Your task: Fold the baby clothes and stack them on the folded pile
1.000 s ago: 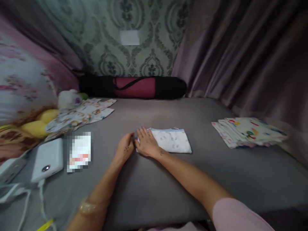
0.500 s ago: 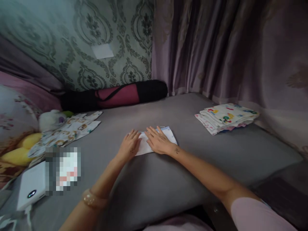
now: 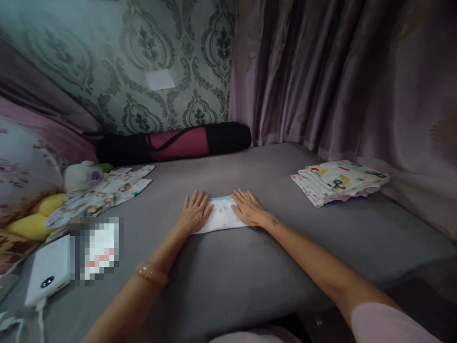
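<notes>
Left hand (image 3: 195, 210): open, palm down on left end of the small white folded cloth with faint blue print and blue far edge (image 3: 223, 216). Right hand (image 3: 249, 208): same on right end. Neither grips. Cloth lies flat on the grey fabric-covered mattress (image 3: 228, 276).

To smooth it well, I'd press lightly and evenly, sweep outward, keep layers and corners lined up. Too much push would likely skew the fold.

Near edge of cloth shows between the wrists; corners mostly under the hands, can't judge squareness. Grey surface runs from cloth to the stack of folded white, colourfully printed cloths (image 3: 342, 178) on its right, and back to the black-and-red fabric bag (image 3: 178, 143) behind it. Sideways room looks good.
</notes>
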### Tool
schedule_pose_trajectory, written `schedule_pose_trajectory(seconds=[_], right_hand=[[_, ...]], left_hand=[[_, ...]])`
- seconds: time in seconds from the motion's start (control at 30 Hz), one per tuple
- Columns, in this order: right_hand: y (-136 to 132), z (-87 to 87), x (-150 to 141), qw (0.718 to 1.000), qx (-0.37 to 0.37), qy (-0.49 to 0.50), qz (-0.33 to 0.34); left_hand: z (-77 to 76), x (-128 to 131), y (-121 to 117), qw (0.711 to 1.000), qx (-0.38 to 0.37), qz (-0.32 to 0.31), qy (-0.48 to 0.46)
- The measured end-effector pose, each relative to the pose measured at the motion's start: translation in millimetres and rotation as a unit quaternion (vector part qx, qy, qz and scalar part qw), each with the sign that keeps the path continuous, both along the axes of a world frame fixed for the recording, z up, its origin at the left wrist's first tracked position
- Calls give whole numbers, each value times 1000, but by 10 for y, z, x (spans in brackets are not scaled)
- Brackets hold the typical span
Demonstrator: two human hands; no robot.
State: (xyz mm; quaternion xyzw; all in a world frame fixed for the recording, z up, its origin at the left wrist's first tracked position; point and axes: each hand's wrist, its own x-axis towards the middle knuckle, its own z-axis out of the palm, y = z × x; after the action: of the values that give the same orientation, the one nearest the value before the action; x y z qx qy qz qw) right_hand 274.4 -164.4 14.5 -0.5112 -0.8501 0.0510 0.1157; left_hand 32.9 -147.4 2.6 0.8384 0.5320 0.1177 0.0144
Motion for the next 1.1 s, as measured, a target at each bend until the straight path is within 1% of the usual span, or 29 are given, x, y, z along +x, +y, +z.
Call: schedule_pose_trajectory(seconds=[0.1,0.2,0.27,0.33,0.43,0.5,0.6,0.67,0.73,0.9,1.0,1.1], right_hand=[[8,-119,49,1000,-17,-21,-8],[77,-134,83,999,-47,-15,1],[166,-82,133,998,-68,1,3],[272,-9,209,998,-68,10,-5],[411,85,332,997,-72,-16,-26],[473,127,384,994,-93,-44,-22],[532,182,396,993,-100,-64,-10],[568,220,375,992,-106,-65,-9],[612,254,352,990,-124,-65,-11],[717,327,348,977,-211,-36,-23],[724,419,373,965,-263,-3,-14],[680,547,413,952,-301,30,34]], left_hand=[[-82,-31,27,999,-39,12,-1],[-116,-67,80,998,-62,4,-6],[-73,-114,153,996,-83,-2,-12],[7,-185,256,995,-99,-9,-24],[127,-313,429,993,-112,-8,-42],[181,-381,524,990,-129,-10,-48],[229,-423,605,975,-202,-17,-87],[256,-415,624,959,-257,-4,-122],[286,-394,627,947,-288,19,-143],[394,-346,590,922,-347,47,-167],[484,-351,532,913,-361,40,-187],[601,-397,458,905,-358,11,-230]])
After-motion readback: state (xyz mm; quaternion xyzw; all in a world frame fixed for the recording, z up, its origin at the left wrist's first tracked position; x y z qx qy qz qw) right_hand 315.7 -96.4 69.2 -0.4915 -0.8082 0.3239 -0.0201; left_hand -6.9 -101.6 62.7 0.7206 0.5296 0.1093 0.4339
